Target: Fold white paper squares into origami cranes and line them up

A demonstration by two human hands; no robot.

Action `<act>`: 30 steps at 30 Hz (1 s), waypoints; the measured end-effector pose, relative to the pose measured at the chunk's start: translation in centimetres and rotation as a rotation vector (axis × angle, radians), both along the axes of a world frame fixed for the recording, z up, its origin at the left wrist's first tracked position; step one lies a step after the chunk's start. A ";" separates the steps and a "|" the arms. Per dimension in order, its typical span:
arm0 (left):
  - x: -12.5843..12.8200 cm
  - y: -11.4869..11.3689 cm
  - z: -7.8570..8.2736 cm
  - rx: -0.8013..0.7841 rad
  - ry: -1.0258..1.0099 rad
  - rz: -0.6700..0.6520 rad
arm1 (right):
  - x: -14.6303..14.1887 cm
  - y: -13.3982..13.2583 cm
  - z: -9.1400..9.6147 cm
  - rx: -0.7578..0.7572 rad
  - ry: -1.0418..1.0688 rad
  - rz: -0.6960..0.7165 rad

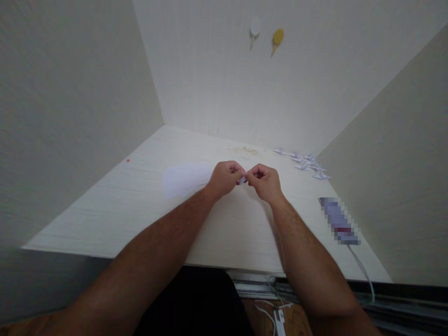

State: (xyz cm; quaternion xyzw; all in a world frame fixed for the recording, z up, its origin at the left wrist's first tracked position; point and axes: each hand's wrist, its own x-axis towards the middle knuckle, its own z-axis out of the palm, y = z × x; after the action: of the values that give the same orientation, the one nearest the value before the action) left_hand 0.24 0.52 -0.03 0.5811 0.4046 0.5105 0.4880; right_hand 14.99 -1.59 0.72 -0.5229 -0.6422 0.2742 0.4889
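Over the middle of the white desk, my left hand [227, 178] and my right hand [263, 181] meet fingertip to fingertip. Both pinch a small piece of folded white paper [242, 180], mostly hidden by the fingers. Its exact shape is too small to make out. A stack or sheet of white paper [185, 178] lies flat to the left, partly behind my left wrist. Several small folded white paper figures [308, 163], pointed like origami cranes, stand grouped at the desk's back right corner.
Walls enclose the desk [140, 205] at left, back and right. A blurred-out phone-like device [338, 219] lies at right, its white cable [364, 268] running over the front edge. Two round hooks hang on the back wall, one white [255, 30], one yellow [278, 36]. A power strip [279, 322] sits below.
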 end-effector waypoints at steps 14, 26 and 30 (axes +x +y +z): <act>0.1 0.4 -0.7 0.064 0.094 0.068 | 0.5 0.2 0.1 0.035 -0.106 -0.010; -0.2 0.1 0.4 -0.092 -0.072 -0.115 | 0.9 0.6 -0.1 -0.056 0.066 -0.015; -0.1 -0.3 0.5 -0.112 -0.095 -0.103 | 0.9 0.7 -0.3 -0.087 0.083 -0.024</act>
State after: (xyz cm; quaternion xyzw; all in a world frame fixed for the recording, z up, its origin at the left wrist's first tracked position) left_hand 0.13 0.26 0.50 0.5481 0.3783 0.4883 0.5640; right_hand 15.88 -0.87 0.46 -0.5396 -0.6024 0.3176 0.4951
